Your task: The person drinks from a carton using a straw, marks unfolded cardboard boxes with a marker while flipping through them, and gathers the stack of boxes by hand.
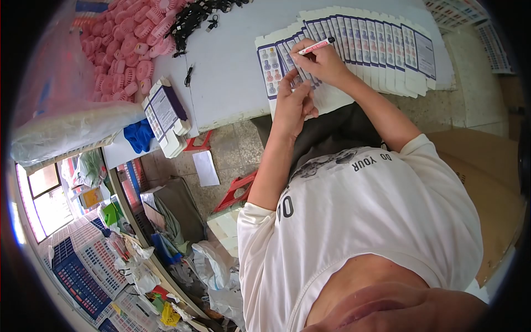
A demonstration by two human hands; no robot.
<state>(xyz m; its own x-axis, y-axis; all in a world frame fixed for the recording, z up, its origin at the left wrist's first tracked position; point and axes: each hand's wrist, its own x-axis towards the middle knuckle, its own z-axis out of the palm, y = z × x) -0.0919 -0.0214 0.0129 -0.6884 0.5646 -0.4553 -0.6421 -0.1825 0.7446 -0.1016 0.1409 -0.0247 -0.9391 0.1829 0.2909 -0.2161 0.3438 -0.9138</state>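
Observation:
A fanned row of flat, unfolded printed cartons (381,47) lies along the table, their white panels showing rows of small coloured fan pictures in dark blue frames. In my right hand (326,65) is a white marker pen (315,46) with red print and a black end. That hand rests over the left part of the fan, and the pen's tip is hidden by the fingers. My left hand (294,102) lies just below, against the nearest cartons, with forefinger and thumb apart and the other fingers loosely bent.
Pink handheld fans (124,50) are heaped at the upper left beside a bundle of black cables (193,22). One short cable (188,76) lies apart. A stack of cartons (166,116) sits at the table's left edge, near a blue cloth (138,135). Red stools (235,191) stand below.

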